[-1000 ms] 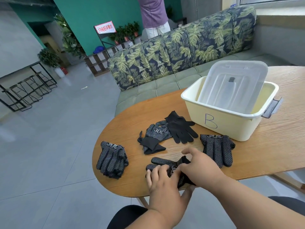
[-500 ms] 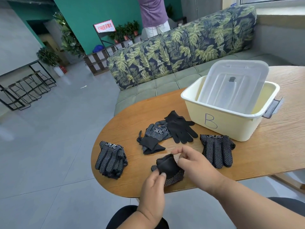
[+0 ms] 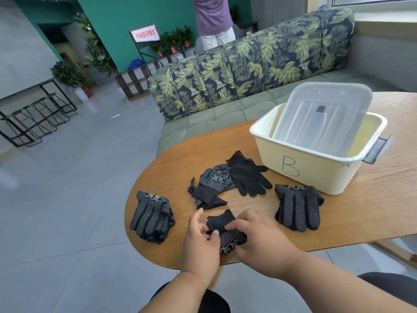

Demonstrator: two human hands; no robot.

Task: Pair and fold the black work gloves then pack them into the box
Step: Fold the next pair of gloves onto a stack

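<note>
Head view: a rounded wooden table (image 3: 338, 222) with visible grain stands on a grey tiled floor (image 3: 67, 199), with a leaf-print sofa (image 3: 248, 71) behind it and a green wall (image 3: 135, 14) further back. A person in a purple top (image 3: 213, 16) stands beyond the sofa, near potted plants (image 3: 173, 40) and a red-lettered sign (image 3: 145, 33). Black metal racks (image 3: 33, 118) sit far to the left.

At the near table edge both hands work together on a folded pair (image 3: 229, 236) of dotted black gloves. The left hand (image 3: 199, 240) pinches its plain cuff, and the right hand (image 3: 264, 240) presses and grips the bundle from the other side.

Left of the hands lies a stacked pair (image 3: 153, 216), dots up. Right of them lies another flat pair (image 3: 297, 206), fingers pointing toward the person. Just beyond the hands is a crumpled glove (image 3: 212, 188), partly overlapped by a plain black glove (image 3: 248, 175). Further right and beyond stands the cream plastic box (image 3: 316, 170), marked "B", with a grey handle (image 3: 376, 149). A translucent lid (image 3: 320, 118) leans tilted inside it.
</note>
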